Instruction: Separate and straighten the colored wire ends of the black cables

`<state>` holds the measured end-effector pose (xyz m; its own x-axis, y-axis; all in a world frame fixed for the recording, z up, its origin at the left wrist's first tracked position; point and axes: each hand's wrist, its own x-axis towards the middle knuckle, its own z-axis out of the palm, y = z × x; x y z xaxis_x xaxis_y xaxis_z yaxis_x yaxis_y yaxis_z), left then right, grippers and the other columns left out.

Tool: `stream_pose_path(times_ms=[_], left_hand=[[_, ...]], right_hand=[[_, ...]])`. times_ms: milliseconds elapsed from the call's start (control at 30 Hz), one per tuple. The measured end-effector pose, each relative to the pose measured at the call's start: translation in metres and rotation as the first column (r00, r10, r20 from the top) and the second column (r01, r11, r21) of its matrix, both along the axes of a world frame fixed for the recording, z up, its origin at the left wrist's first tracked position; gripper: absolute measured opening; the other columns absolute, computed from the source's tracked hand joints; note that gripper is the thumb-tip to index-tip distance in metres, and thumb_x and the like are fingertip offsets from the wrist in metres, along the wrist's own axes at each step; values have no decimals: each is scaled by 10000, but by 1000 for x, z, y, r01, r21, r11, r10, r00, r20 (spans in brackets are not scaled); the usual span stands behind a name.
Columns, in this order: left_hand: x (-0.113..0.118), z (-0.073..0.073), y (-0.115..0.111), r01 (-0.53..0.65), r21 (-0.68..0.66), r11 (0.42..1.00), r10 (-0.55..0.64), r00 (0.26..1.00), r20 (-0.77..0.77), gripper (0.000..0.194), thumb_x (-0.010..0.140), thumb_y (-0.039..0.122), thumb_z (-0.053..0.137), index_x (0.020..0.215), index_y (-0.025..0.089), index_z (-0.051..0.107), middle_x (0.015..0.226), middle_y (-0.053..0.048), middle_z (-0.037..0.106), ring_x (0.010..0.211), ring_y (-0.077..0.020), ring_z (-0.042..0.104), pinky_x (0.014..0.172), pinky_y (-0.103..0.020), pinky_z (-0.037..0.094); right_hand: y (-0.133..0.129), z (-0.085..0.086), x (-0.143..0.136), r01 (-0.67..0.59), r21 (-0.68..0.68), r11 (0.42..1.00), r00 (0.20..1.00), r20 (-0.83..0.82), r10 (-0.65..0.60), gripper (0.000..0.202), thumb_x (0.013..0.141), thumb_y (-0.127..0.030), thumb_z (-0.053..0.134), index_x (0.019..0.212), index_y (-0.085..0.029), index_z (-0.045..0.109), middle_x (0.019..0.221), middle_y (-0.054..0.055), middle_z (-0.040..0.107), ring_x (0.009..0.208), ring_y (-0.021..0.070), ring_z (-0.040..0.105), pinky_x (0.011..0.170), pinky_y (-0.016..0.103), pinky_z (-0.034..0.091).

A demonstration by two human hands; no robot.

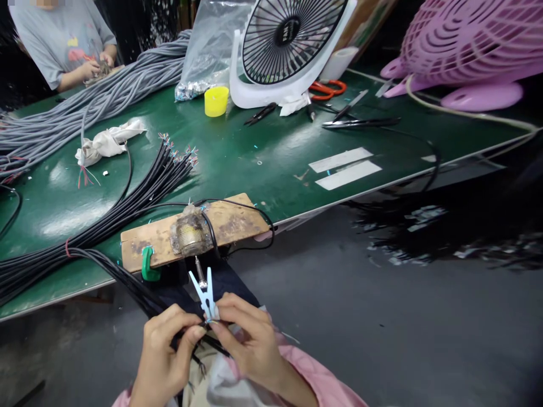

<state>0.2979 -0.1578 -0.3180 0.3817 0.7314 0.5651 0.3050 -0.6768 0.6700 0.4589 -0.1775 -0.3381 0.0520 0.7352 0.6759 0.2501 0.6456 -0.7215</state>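
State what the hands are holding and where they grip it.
Both hands, left hand and right hand, pinch a black cable near its end, beside a light-blue clothespin.

table top (237, 152): green, glossy, smooth
small brown board (229, 221): worn, stained wood, matt
pale blue clothespin (206, 294): smooth plastic
black cables (139, 198): smooth sheath, slight sheen
white rag (108, 142): crumpled cloth

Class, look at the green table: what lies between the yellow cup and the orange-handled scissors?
In the head view, the white desk fan stands between the yellow cup and the orange-handled scissors, with black snips before its base.
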Motion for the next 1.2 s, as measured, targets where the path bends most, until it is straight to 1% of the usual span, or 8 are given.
stream_pose_path(times_ms=[200,367,467,600,700,833,933,1200], left_hand=[[-1,2,2,12,-17,1000,-12,1000,-3,151,928,153,543,813,174,638,630,22,557,533,-68,515,498,-144,381],[-1,-1,1,3,-42,999,-4,1000,-12,153,933,158,532,820,178,632,654,13,587,551,-76,538,506,-157,387],[0,-1,0,-27,-37,999,26,999,-29,144,928,174,550,804,182,623,645,18,577,544,-73,529,497,-156,378],[2,-3,-1,-48,-18,999,48,999,-16,90,900,147,593,826,198,603,647,43,551,544,-56,503,513,-129,386],[2,-9,-2,-50,5,999,50,999,-8,111,896,137,597,982,204,578,743,38,558,589,-48,505,572,-110,420],[0,-20,-2,84,53,995,-87,995,50,185,973,135,457,1129,187,543,841,-2,558,742,-73,542,692,-133,455],[-5,-26,-5,166,85,983,-173,982,82,258,1013,138,383,1171,193,580,826,-23,497,765,-97,499,651,-169,431],[-18,-45,-12,333,-38,942,-298,884,359,180,993,112,420,954,227,552,906,-29,457,821,-125,467,709,-245,411]], right_hand=[[3,-1,5,16,-92,996,992,-122,-27,108,867,-91,596,816,-162,659,690,27,593,625,123,552,568,209,455],[1,-1,4,-214,-187,959,951,-262,162,123,904,-205,607,894,-158,720,754,60,623,671,135,558,595,220,459],[1,-1,3,-261,-230,938,936,-298,188,145,917,-226,609,849,-151,713,758,67,624,691,140,568,610,223,460],[1,0,4,-192,-188,963,962,-231,146,111,911,-154,591,843,-160,679,742,42,608,676,125,560,602,202,451],[-2,2,2,-70,-132,989,994,-99,57,111,909,-115,556,855,-161,642,738,24,581,670,115,544,606,199,435],[-8,3,-7,-70,-139,988,996,-64,62,128,931,-135,517,826,-161,587,733,19,557,673,119,535,600,211,422],[-11,1,-16,-84,-133,988,994,-81,74,149,957,-187,510,817,-167,558,722,14,532,656,122,520,578,220,413],[-14,-1,-20,-46,-30,998,995,-86,43,79,935,-156,554,993,-204,577,843,17,635,757,124,596,688,217,491]])
